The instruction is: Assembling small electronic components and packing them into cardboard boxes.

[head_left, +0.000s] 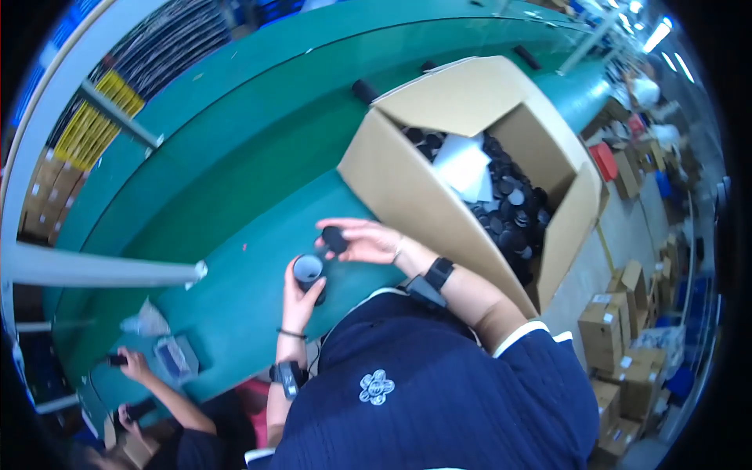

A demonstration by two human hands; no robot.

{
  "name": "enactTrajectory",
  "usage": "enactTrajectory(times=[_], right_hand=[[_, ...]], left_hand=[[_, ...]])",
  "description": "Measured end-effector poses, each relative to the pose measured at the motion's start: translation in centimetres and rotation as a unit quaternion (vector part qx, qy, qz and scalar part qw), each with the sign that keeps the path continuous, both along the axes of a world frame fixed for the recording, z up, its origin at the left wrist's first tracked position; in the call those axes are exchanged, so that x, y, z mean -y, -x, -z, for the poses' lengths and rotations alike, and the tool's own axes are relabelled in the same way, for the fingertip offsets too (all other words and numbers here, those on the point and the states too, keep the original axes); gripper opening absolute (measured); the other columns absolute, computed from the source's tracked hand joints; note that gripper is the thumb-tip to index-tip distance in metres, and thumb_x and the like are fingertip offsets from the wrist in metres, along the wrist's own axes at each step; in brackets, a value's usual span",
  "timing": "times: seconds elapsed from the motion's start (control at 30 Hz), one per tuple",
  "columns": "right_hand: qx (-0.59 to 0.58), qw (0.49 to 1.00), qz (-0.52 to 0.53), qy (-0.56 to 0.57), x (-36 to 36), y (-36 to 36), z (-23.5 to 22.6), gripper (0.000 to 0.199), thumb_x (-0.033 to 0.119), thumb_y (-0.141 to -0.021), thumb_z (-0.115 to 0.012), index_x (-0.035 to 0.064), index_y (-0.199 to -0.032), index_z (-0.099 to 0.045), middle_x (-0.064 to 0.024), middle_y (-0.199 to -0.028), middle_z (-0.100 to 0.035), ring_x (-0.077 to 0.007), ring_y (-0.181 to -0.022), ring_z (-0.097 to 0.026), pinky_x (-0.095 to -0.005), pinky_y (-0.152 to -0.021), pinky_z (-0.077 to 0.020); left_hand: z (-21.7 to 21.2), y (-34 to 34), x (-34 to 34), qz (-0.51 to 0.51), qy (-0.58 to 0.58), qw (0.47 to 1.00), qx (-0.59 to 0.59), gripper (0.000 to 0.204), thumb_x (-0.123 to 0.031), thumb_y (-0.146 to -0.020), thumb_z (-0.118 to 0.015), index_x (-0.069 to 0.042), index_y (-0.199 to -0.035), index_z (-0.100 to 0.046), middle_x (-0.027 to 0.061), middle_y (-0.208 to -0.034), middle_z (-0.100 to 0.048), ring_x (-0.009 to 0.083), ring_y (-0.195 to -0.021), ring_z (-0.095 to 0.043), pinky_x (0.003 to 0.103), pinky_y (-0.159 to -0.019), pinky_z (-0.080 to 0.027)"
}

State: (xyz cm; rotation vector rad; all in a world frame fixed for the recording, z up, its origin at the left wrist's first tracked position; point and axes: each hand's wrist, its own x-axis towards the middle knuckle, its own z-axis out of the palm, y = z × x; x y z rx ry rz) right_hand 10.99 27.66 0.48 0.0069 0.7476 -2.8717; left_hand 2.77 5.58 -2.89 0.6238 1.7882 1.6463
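Note:
My left hand (298, 304) is wrapped round a black cylindrical canister (317, 290), its open mouth facing up and showing a pale grey inside. Just above that mouth, my right hand (368, 241) pinches a round black lid (334, 239), apart from the canister. Both hands are over the green bench near my body. Beside my right forearm stands a large open cardboard box (427, 196), holding many loose black lids (509, 219) and some white sheets (464, 166).
Black cylinders (363, 92) stand or lie on the green conveyor (258, 110) behind the box. A grey post (117, 266) juts in from the left. At lower left, a co-worker's hand (135, 366) is near a clear plastic bag (146, 321). Stacked cartons (611, 329) fill the right.

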Motion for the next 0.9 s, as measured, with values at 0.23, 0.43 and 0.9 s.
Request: enactTrajectory(times=[0.23, 0.43, 0.9], right_hand=[[0.005, 0.995, 0.027, 0.097, -0.3, -1.0, 0.6, 0.061, 0.021, -0.088, -0.059, 0.0024, -0.139, -0.031, -0.0262, -0.132, -0.040, -0.0355, -0.106, -0.053, -0.0346, -0.083, -0.0515], [0.037, 0.993, 0.004, -0.113, 0.3, -0.2, -0.6, 0.056, 0.016, -0.089, -0.056, 0.0030, -0.139, -0.034, -0.0208, -0.130, -0.045, -0.0287, -0.107, -0.055, -0.0344, -0.088, -0.0492], [-0.164, 0.641, 0.015, -0.750, 4.5, 2.1, -3.4, 0.051, 0.001, -0.068, -0.072, 0.0034, -0.117, -0.059, -0.0154, -0.116, -0.058, -0.0318, -0.111, -0.053, -0.0377, -0.095, -0.0433]], left_hand=[[0.8, -0.2, -0.8, 0.032, 0.011, 0.998, -0.044, 0.062, -0.007, -0.077, -0.073, -0.006, -0.126, -0.035, 0.0072, -0.117, -0.046, 0.0154, -0.110, -0.046, 0.029, -0.094, -0.039], [0.7, -0.1, 0.3, 0.041, 0.009, 0.999, -0.028, 0.069, -0.011, -0.078, -0.072, -0.005, -0.133, -0.031, 0.0092, -0.121, -0.046, 0.0168, -0.116, -0.044, 0.031, -0.099, -0.037], [1.0, 0.4, 0.3, 0.041, 0.026, 0.995, -0.088, 0.080, -0.046, -0.068, -0.077, -0.004, -0.127, -0.042, 0.0190, -0.118, -0.048, 0.0354, -0.113, -0.045, 0.042, -0.096, -0.038]])
